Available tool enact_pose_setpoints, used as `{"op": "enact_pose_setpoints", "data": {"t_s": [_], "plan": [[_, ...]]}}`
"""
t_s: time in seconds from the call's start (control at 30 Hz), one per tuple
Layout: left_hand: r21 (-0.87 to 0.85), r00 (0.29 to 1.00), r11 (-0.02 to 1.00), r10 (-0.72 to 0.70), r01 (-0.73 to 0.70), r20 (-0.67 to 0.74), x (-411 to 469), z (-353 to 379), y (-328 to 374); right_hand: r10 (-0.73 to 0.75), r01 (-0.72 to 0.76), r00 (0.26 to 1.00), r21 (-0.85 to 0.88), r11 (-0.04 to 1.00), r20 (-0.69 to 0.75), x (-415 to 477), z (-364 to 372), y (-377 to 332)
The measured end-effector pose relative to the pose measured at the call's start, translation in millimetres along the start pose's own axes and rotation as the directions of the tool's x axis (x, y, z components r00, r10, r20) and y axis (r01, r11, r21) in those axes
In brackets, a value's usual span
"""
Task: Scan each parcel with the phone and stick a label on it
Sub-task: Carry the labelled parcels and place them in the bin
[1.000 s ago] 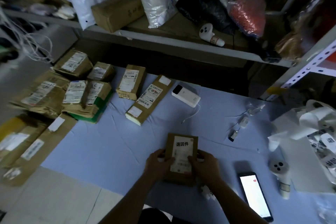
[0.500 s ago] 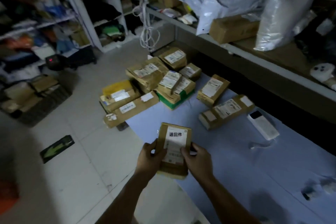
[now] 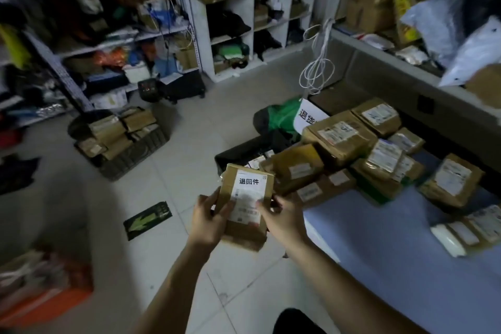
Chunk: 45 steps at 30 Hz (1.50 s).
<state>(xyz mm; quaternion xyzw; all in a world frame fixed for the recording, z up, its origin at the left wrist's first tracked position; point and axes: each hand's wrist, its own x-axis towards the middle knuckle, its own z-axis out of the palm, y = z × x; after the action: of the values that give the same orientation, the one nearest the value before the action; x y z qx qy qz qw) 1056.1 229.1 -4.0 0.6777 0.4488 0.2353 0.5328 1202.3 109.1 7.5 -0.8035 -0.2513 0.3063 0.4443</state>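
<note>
The parcel (image 3: 244,234) is brown with a white label (image 3: 248,196) and black letters. The table cloth (image 3: 393,252) is blue. The floor arrow (image 3: 143,221) is green.

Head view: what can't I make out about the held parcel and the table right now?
- Label small print, head view: blurred, and the thumbs of the left hand and right hand cover its lower sides.
- Parcel underside: faces away from the camera.
- Table parcels: label text too small and blurred.
- Edge parcel: cut off by the right edge.
- Phone: not in frame.
</note>
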Motion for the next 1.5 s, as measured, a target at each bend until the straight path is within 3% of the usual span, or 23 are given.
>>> {"op": "enact_pose_setpoints", "data": {"t_s": [0.13,0.37,0.47,0.57,0.7,0.83,0.97,1.07,1.3,1.5], "plan": [[0.04,0.999,0.998,-0.043,0.043,-0.005,77,-40,-20,0.058,-0.055,0.998,-0.052,0.997,0.041,69,57,-32],[0.167,0.995,0.981,-0.104,0.102,0.004,224,-57,-23,0.139,-0.141,0.987,0.02,0.99,0.08,213,117,-58],[0.218,0.985,0.969,-0.139,0.113,0.105,296,-52,-14,0.237,-0.244,0.968,0.089,0.966,0.077,279,133,-68],[0.219,0.958,0.956,-0.236,0.198,0.165,357,-43,-12,0.305,-0.306,0.952,0.049,0.951,0.024,334,140,-78],[0.36,0.929,0.932,-0.163,0.035,0.333,441,-21,-24,0.414,-0.404,0.909,0.162,0.9,-0.036,402,151,-71],[0.499,0.828,0.862,-0.211,-0.093,0.52,539,21,-63,0.555,-0.536,0.822,0.158,0.829,-0.127,481,167,-36],[0.43,0.683,0.88,-0.188,-0.201,0.705,634,74,-102,0.659,-0.625,0.728,0.21,0.752,-0.191,557,182,22],[0.461,0.612,0.856,-0.239,-0.233,0.754,688,108,-151,0.717,-0.655,0.665,0.297,0.695,-0.209,599,203,80],[0.61,0.546,0.705,-0.37,-0.362,0.752,774,168,-309,0.763,-0.669,0.616,0.379,0.639,-0.199,680,309,225],[0.619,0.525,0.666,-0.38,-0.416,0.762,821,191,-440,0.749,-0.665,0.625,0.354,0.658,-0.218,723,399,320]]}}
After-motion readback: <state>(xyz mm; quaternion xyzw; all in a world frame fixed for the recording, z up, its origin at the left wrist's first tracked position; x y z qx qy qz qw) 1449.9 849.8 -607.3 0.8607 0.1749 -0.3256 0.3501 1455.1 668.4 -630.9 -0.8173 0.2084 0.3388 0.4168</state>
